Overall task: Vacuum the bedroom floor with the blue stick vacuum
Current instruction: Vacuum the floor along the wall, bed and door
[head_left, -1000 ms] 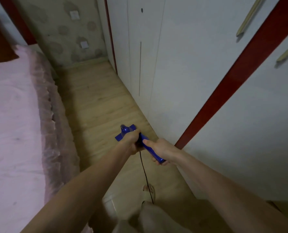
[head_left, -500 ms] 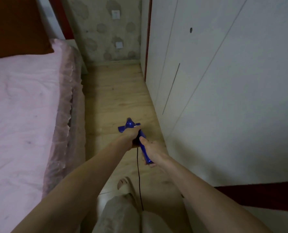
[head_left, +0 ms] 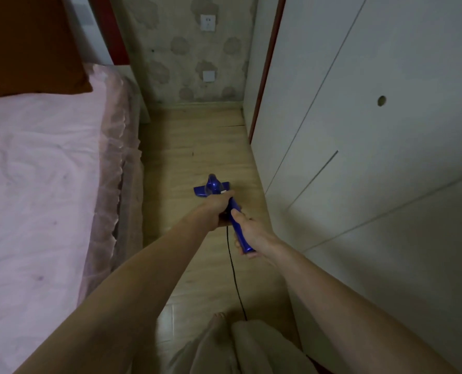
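Observation:
The blue stick vacuum (head_left: pixel 237 224) points away from me down a narrow strip of wooden floor (head_left: pixel 197 147). Its blue floor head (head_left: pixel 211 188) lies on the boards between the bed and the wardrobe. My left hand (head_left: pixel 217 210) grips the vacuum's body, further forward. My right hand (head_left: pixel 247 233) holds the rear handle, fingers curled round it. A black power cord (head_left: pixel 234 276) hangs from the handle toward my legs.
A bed with a pink sheet (head_left: pixel 35 184) and frilled skirt bounds the left side, an orange pillow (head_left: pixel 30 47) at its head. White wardrobe doors (head_left: pixel 359 157) bound the right. A papered wall with a socket (head_left: pixel 207 22) closes the far end. My trouser legs (head_left: pixel 240 349) fill the bottom.
The view has swung left, so the aisle lies straight ahead. The floor head has gone forward down the aisle. Both hands keep their hold.

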`<state>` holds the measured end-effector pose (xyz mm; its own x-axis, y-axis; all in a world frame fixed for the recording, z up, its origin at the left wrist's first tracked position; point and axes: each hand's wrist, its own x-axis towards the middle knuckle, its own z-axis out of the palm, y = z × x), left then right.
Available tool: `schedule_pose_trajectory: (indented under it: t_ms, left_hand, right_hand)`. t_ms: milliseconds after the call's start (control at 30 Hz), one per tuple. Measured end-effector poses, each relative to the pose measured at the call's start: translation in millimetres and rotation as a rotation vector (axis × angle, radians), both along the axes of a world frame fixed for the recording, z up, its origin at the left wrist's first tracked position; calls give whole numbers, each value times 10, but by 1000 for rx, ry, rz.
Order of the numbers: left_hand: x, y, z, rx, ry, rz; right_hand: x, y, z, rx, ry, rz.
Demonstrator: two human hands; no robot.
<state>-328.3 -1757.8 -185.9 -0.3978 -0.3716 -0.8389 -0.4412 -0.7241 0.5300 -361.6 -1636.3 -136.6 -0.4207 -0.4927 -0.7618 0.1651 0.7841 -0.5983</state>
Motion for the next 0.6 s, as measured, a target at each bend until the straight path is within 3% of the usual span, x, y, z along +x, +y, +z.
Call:
schedule_pose_trajectory:
  t_ms: [600]
  left_hand:
    - [-1621, -2416, 94, 1, 7, 77]
  right_hand:
    - [-1675, -2496, -176, -26, -79, -73]
